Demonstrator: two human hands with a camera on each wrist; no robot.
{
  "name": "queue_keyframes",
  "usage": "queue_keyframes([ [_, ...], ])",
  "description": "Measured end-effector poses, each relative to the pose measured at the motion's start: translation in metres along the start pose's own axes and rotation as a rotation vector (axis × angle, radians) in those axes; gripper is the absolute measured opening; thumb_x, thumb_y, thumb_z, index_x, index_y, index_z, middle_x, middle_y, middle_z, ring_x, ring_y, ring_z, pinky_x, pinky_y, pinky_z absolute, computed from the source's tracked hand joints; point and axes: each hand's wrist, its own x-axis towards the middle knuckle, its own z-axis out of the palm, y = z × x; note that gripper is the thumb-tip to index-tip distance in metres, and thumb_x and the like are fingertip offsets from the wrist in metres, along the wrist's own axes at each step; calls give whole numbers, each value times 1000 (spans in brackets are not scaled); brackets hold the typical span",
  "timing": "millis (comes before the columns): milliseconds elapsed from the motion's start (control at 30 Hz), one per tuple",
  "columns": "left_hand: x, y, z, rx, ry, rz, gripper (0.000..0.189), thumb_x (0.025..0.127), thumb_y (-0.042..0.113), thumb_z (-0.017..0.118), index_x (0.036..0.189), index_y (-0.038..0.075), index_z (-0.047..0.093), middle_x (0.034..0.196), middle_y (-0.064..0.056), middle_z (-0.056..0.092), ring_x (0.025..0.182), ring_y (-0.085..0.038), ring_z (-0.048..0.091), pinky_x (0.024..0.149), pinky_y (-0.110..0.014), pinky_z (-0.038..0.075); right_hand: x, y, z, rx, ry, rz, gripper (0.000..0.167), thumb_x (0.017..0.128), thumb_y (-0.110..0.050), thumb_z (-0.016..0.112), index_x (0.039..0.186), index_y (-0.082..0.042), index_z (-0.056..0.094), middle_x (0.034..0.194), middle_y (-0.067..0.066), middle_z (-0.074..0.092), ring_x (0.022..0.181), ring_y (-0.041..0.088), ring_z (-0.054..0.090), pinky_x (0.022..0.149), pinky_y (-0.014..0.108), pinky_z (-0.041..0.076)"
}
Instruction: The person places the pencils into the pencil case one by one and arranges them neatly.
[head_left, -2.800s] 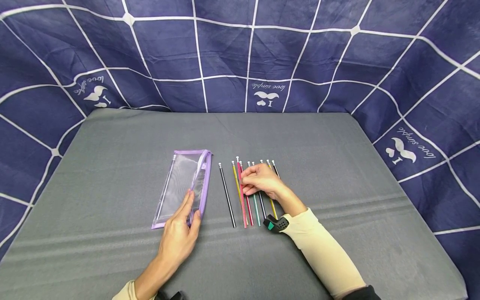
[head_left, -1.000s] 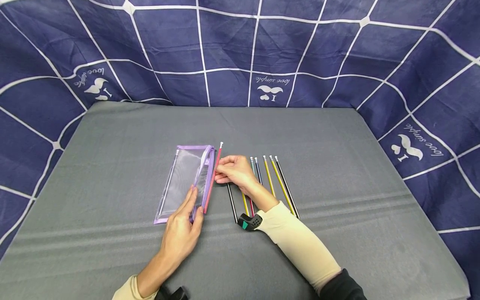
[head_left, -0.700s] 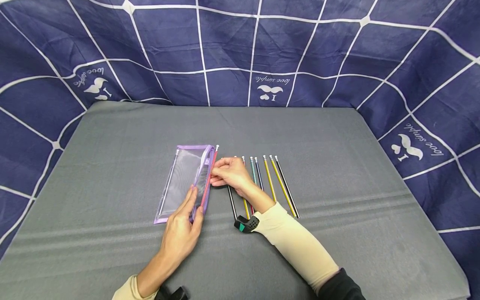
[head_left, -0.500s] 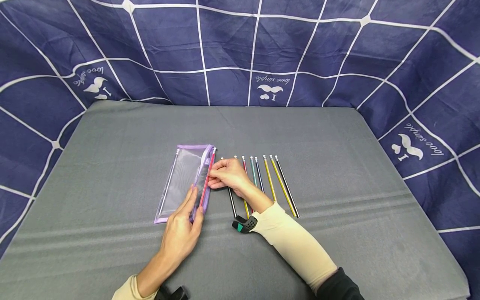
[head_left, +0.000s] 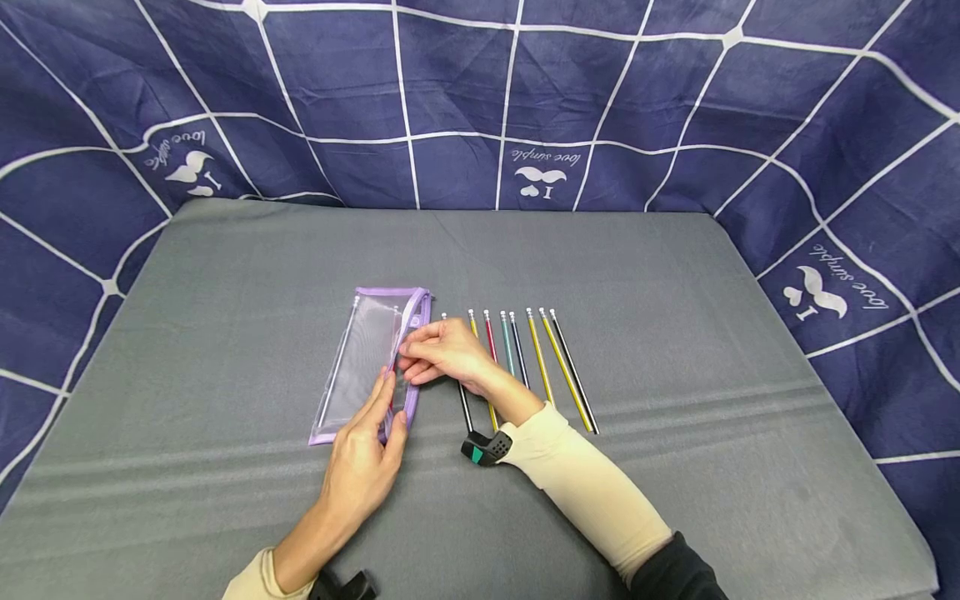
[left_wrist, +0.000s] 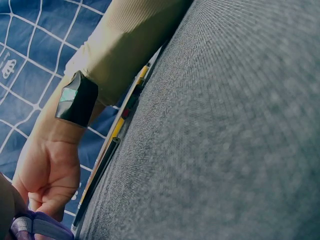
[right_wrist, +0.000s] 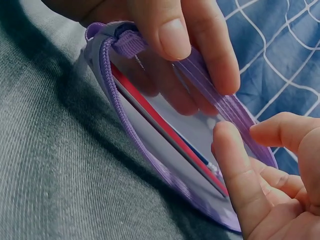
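A see-through mesh pouch with purple trim lies on the padded surface, its zipped side facing right. Along its near end, my left hand holds it; in the right wrist view, thumb and fingers are at the purple opening, which gapes. A red pencil lies within the opening beside a blue pencil; its far end is hidden behind a finger. My right hand reaches into the pouch's mouth. A gap shows between its thumb and forefinger, with no pencil in that gap.
To the right of the pouch several pencils lie side by side, among them a yellow pencil and a green pencil. A blue curtain with white lines borders the grey padded surface.
The right hand picked a red pencil from the row and carried it left over the pouch's edge. The pencil is now inside the opening. The left hand stays on the pouch.
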Motion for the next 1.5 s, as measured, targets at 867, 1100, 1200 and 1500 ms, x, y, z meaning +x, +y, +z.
queue_keyframes([
  [867, 0, 0, -1, 0, 19, 10, 52, 86, -3, 66, 137, -9, 53, 140, -22, 53, 125, -34, 54, 104, -39, 39, -13, -6, -19, -66, 26, -41, 30, 91, 3, 59, 117, 17, 60, 75, 11, 69, 60, 13, 67, 57, 26, 60],
  [1100, -1, 0, -1, 2, 19, 10, 53, 86, -2, 67, 137, -9, 52, 140, -22, 52, 126, -34, 54, 105, -39, 38, -18, -6, -24, -71, 43, -51, 29, 91, 3, 60, 116, 18, 61, 74, 9, 69, 59, 13, 67, 57, 26, 59],
  [1200, -1, 0, -1, 2, 17, 10, 53, 86, -2, 67, 136, -9, 53, 140, -22, 52, 126, -34, 53, 104, -40, 38, -20, -6, -27, -71, 57, -60, 29, 91, 2, 60, 115, 17, 61, 74, 9, 69, 58, 13, 67, 56, 26, 60],
  [1500, 0, 2, -2, -2, 16, 4, 52, 86, -3, 66, 136, -9, 53, 140, -21, 53, 125, -34, 54, 103, -40, 39, -28, -4, -39, -56, 90, -89, 30, 91, 1, 62, 114, 20, 60, 75, 12, 70, 58, 14, 68, 56, 27, 59],
])
